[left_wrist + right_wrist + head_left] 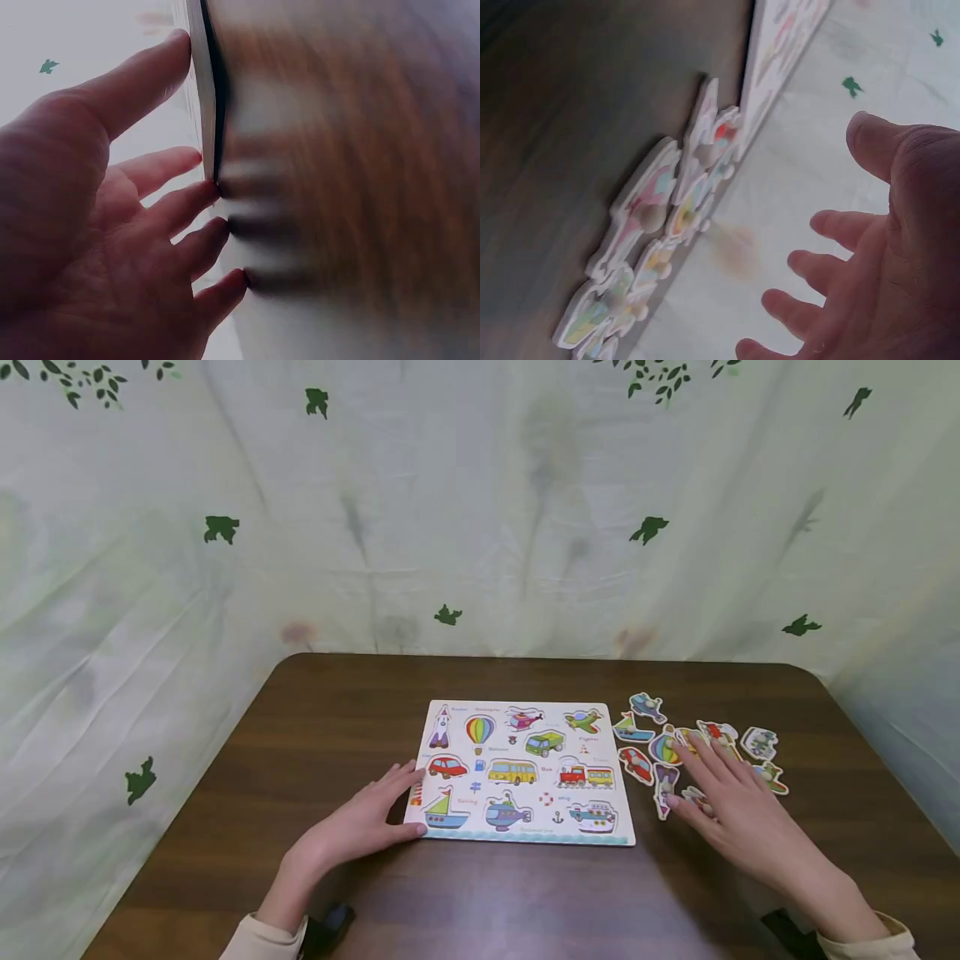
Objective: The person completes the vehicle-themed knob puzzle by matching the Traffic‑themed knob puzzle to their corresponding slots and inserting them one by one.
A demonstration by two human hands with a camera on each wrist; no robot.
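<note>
A flat white puzzle board [553, 714] printed with vehicles lies on the table. My left hand [358, 817] rests at its left edge, thumb at the near corner; in the left wrist view the fingertips touch the board's side and the table. To the right of the board, several knobbed puzzle pieces lie spread out, among them a sailboat piece [632, 729], a red car piece [636, 766], a balloon piece [664, 748] and a rocket piece [664, 787]. My right hand [750, 814] hovers over them with fingers extended, partly hiding some; the right wrist view shows it apart from them.
The brown wooden table [315, 710] has rounded far corners. A pale cloth [480, 527] with leaf prints hangs behind it and along both sides. A blue piece [647, 707] lies farthest back, and a green plane piece [771, 777] lies at the right.
</note>
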